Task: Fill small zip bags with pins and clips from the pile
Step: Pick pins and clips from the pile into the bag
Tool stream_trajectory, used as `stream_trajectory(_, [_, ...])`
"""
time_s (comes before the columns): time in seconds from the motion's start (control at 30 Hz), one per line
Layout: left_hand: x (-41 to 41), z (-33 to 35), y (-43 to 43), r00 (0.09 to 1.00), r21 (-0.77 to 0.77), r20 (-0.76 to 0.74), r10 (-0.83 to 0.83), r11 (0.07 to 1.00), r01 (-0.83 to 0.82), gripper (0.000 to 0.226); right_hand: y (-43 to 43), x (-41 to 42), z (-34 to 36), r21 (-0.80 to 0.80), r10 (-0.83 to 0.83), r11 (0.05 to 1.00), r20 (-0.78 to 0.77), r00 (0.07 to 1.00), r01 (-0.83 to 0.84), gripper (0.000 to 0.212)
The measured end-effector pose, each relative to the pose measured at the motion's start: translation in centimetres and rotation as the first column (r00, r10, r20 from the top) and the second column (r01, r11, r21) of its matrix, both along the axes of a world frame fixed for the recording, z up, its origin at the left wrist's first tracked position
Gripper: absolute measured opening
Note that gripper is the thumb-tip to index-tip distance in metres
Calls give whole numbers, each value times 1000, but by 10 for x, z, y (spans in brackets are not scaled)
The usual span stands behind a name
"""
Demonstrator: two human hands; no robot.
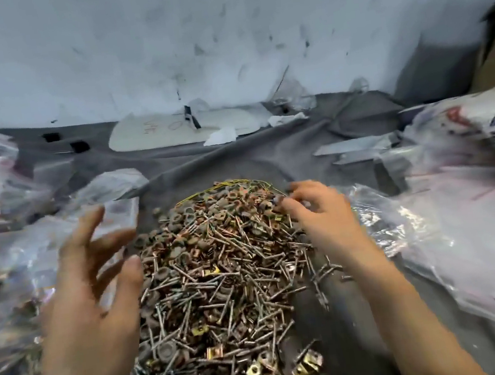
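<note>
Grey cloth (235,157) holds the pin-and-clip pile (219,270) between plastic bags (467,220); left hand (93,272) spread, right hand (316,209) curled, grip unclear.

Noted bare metal all through the pile (213,271): pins (222,286) with a copper or dull steel look, clips (254,370) in a shiny yellow brass tone. Saw under it a grey cloth (266,152), matt and softly wrinkled. Found plastic bags (469,235), clear, glossy and crinkled. Noted also a white wall (218,32), rough and stained, and torn white paper (220,136), matt.
</note>
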State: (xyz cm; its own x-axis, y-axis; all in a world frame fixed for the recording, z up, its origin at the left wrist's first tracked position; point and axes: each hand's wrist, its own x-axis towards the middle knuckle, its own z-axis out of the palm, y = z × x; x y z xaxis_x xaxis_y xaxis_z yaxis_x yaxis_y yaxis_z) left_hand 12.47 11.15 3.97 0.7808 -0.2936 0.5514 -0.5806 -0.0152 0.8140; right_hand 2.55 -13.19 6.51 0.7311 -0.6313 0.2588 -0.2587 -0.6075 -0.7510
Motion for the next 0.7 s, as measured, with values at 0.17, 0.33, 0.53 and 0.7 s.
stream_trajectory(0.17, [-11,1,-7,994,321,97,-57,947,23,41,-72,-49,-42,-184,-228,972,-581,781,148,24])
stream_trajectory(0.33, [-19,1,-15,963,478,242,-117,878,-13,35,-74,-57,-47,-137,-210,977,-532,820,161,37])
stream_trajectory(0.53, [-24,2,-20,956,572,199,-217,818,67,36,-77,-62,-50,-173,-293,956,-576,763,237,43])
stream_trajectory(0.7, [-21,-3,-17,948,590,205,-243,803,79,27,-76,-64,-56,-163,-318,948,-501,805,273,64])
